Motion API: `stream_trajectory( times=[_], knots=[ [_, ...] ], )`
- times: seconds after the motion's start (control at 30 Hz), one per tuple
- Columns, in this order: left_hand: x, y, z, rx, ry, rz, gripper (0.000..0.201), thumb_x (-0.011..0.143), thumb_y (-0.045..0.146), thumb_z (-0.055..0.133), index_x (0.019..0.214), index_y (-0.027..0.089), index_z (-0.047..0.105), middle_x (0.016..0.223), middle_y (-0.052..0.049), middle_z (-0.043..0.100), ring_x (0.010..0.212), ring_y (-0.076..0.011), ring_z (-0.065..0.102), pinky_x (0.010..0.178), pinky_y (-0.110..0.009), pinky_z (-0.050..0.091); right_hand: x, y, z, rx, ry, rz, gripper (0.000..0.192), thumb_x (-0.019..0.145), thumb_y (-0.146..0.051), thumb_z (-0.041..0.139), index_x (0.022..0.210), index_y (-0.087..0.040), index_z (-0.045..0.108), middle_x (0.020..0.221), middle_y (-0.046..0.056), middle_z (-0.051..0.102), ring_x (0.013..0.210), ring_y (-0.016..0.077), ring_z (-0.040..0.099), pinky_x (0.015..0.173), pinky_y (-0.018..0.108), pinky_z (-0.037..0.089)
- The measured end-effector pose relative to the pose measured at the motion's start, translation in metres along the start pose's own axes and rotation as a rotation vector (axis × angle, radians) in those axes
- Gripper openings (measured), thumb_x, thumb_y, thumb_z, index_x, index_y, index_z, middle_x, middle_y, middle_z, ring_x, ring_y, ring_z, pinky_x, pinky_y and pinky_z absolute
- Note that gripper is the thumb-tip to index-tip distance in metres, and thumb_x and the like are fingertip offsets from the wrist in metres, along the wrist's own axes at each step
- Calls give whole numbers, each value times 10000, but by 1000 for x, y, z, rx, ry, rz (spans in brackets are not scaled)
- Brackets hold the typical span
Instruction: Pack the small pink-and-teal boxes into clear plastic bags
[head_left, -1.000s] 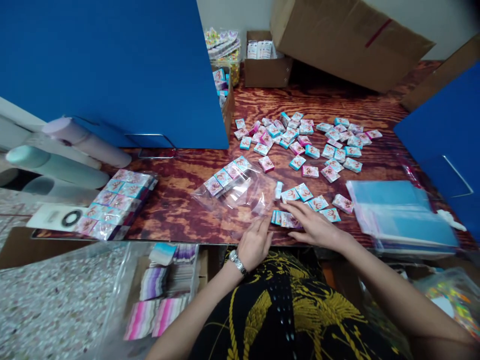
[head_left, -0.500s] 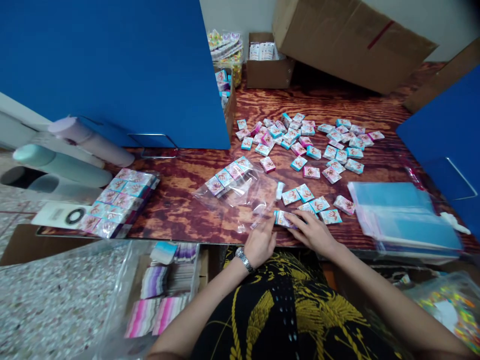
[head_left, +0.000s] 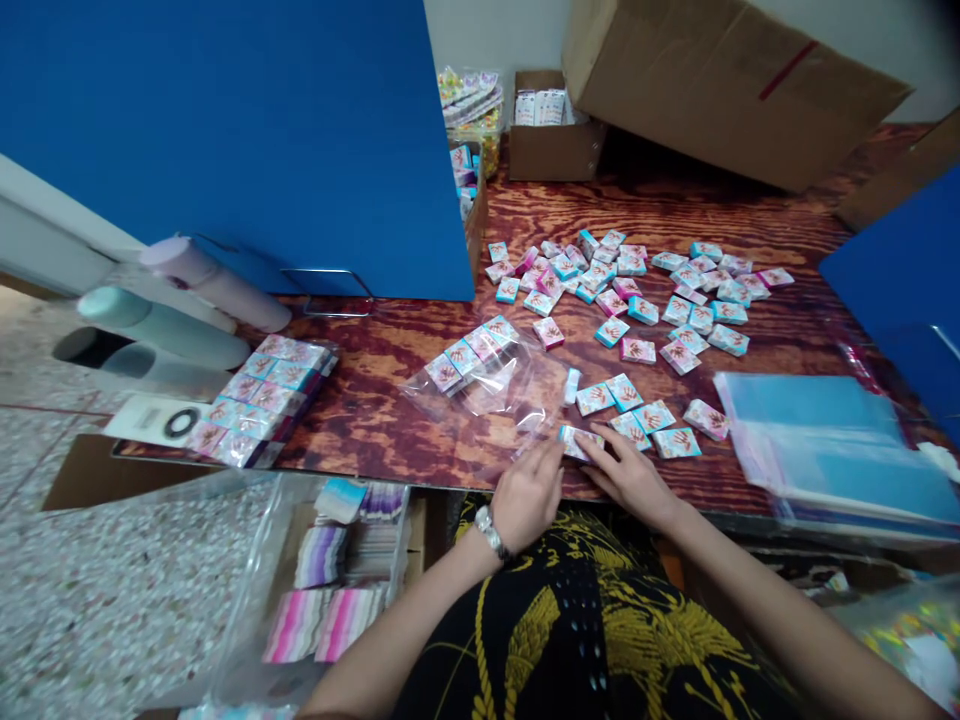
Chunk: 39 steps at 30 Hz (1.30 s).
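At the table's front edge a small printed box (head_left: 576, 441) lies between my two hands. My left hand (head_left: 527, 492), with a watch on its wrist, has its fingers pressed together at the box's left end. From the right, my right hand (head_left: 636, 478) grips the same box with thumb and fingers, covering part of it. Just beyond are several loose boxes (head_left: 622, 392) with a hand picture on them, in blue and white. To the left a clear plastic bag (head_left: 510, 390) lies flat, with a row of boxes (head_left: 466, 354) inside it.
Many small boxes (head_left: 600, 275) are scattered farther back. Left stands a wrapped block of boxes (head_left: 262, 395), near bottles (head_left: 161, 325). Clear plastic bags (head_left: 817, 430) are stacked at right. Blue panels (head_left: 300, 150) flank the table; cartons (head_left: 559, 150) stand behind. Below, a bin holds striped cards (head_left: 322, 555).
The whole view has shifted slightly, so things appear farther right. Both hands stay at the same small box, with little visible change in their grip.
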<state>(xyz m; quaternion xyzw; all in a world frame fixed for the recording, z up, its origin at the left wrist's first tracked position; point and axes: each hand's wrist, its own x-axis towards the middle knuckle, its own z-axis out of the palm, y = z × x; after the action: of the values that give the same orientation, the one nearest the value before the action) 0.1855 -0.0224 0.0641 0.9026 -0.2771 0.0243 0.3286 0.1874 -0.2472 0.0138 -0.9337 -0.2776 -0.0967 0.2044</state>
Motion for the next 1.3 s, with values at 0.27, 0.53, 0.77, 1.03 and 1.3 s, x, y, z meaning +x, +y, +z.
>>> stream_trajectory(
  times=[0.27, 0.53, 0.77, 1.03, 1.3],
  knots=[
    [-24, -13, -59, 496, 149, -174, 173, 870, 293, 567, 788, 159, 640, 1495, -145, 348, 1417, -423, 160, 1063, -655, 279, -7, 5, 9, 42, 129, -52, 698, 887, -170, 558, 1489, -348, 254, 1340, 134, 464, 1144, 273, 559, 932, 436, 524],
    [-39, -35, -42, 533, 143, -399, 475, 903, 248, 449, 1360, 120, 448, 1461, -216, 382, 1346, -397, 345, 982, -595, 407, 28, -32, -36, 167, 52, -145, 695, 884, -175, 561, 1487, -342, 259, 1313, 126, 479, 1164, 270, 537, 937, 429, 518],
    [-39, -40, -39, 495, 225, -373, 617, 909, 196, 414, 1482, 99, 207, 1468, -235, 359, 1235, -331, 478, 949, -493, 482, 94, -63, -4, 25, -152, -245, 507, 910, -118, 445, 1406, -220, 431, 1232, 161, 540, 1137, 277, 537, 912, 442, 524],
    [-40, -44, -28, 248, 273, -374, 768, 841, 40, 360, 1515, 156, 11, 1537, -211, 215, 1375, -268, 348, 1011, -386, 473, 129, -83, 24, -121, -116, -304, 545, 914, -64, 364, 1445, -188, 380, 1284, 189, 525, 1112, 284, 527, 882, 432, 537],
    [-42, -45, -32, 197, 293, -368, 748, 876, 76, 365, 1515, 189, -8, 1560, -175, 175, 1404, -230, 294, 992, -341, 493, 152, -71, 63, 185, 9, -367, 563, 930, -121, 411, 1467, -256, 311, 1268, 149, 486, 1168, 249, 497, 927, 433, 497]
  ],
)
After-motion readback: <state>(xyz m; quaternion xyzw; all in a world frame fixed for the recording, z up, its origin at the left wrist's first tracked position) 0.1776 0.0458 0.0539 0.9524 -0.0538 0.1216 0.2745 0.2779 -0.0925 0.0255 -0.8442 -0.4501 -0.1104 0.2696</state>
